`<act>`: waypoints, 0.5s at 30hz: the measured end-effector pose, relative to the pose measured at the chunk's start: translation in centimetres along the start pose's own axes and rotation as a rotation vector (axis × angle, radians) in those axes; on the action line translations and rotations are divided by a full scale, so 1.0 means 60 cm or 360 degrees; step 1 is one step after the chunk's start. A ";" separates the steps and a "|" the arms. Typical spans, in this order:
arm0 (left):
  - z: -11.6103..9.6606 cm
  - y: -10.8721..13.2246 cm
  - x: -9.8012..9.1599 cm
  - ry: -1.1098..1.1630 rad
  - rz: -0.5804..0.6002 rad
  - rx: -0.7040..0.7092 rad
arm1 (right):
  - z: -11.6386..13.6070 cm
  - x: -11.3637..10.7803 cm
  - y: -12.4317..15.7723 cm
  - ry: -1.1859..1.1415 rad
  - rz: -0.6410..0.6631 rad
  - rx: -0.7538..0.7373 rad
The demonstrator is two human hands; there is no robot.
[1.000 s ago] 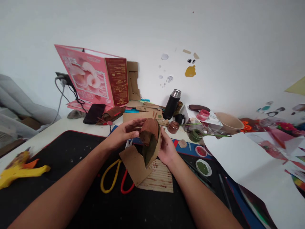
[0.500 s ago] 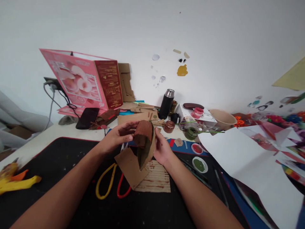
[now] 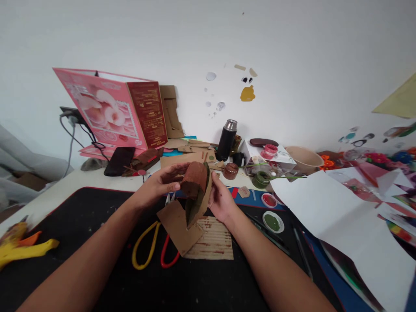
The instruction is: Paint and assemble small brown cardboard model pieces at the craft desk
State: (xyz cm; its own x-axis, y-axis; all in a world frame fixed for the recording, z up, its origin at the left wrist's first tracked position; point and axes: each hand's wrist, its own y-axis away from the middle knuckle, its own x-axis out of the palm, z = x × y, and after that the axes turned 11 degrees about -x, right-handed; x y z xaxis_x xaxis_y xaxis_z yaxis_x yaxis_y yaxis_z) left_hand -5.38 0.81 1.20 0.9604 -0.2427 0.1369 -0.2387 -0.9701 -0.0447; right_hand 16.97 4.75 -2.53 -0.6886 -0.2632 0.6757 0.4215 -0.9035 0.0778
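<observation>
A brown-painted cardboard roll (image 3: 195, 175), rounded on top, is held up over the mat. Against its right side stands a pointed leaf-shaped cardboard piece (image 3: 199, 204), dark green on its inner face. My left hand (image 3: 164, 181) grips the roll from the left, thumb toward the front. On the other side, my right hand (image 3: 222, 200) holds the leaf-shaped piece from behind, its fingers partly hidden. Below lie a plain cardboard piece (image 3: 177, 227) and a corrugated cardboard sheet (image 3: 214, 242) with brown paint marks. Scissors (image 3: 139, 260) with yellow and red handles lie partly beneath the plain piece.
A yellow glue gun (image 3: 30, 250) lies at the left on the black mat (image 3: 97, 216). Paint lids, red (image 3: 269, 199) and green (image 3: 273, 222), sit at right beside brushes and white paper (image 3: 341, 216). A black flask (image 3: 226, 141) and paint jars stand behind.
The roll and leaf-shaped piece have tilted slightly, with the lower tip shifting a little left. Both hands keep their hold.
</observation>
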 end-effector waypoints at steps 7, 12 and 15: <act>-0.004 0.003 -0.005 -0.0029 -0.0080 -0.0024 | 0.000 0.001 -0.002 -0.0006 -0.0049 0.0078; -0.013 0.007 -0.011 -0.0101 -0.0167 -0.0048 | 0.004 0.003 -0.003 0.0092 0.0029 -0.0008; -0.019 0.007 -0.013 -0.0199 -0.0241 0.0013 | 0.008 0.004 -0.003 0.0121 0.0026 -0.0042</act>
State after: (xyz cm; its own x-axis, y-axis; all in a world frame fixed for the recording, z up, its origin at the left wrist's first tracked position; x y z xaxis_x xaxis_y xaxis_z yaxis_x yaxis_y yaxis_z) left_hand -6.41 0.60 2.18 0.9957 -0.0903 0.0188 -0.0895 -0.9952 -0.0407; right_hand 17.03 4.99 -2.04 -0.7252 -0.3020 0.6188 0.4182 -0.9071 0.0474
